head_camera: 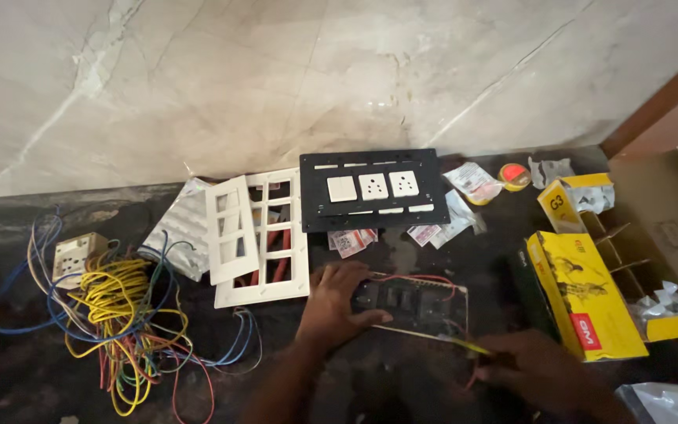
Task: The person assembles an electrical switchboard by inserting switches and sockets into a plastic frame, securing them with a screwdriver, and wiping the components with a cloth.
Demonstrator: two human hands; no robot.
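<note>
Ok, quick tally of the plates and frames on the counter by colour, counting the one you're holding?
White frames: 2, one slim, one wide
Black plates: 2, one with three white modules, one wired under the left hand
Total: 4
The right hand holds a yellow-handled tool against the wired one.

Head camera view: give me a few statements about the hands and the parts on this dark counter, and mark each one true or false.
1. The left hand rests on a dark switch module with red wires. True.
2. The right hand holds a thin yellow-tipped tool. True.
3. The black plate carries five white fittings. False: three show.
4. The tangle of wires lies right of the yellow box. False: it lies far left.
5. The white frames lie between the wires and the black plate. True.
</note>
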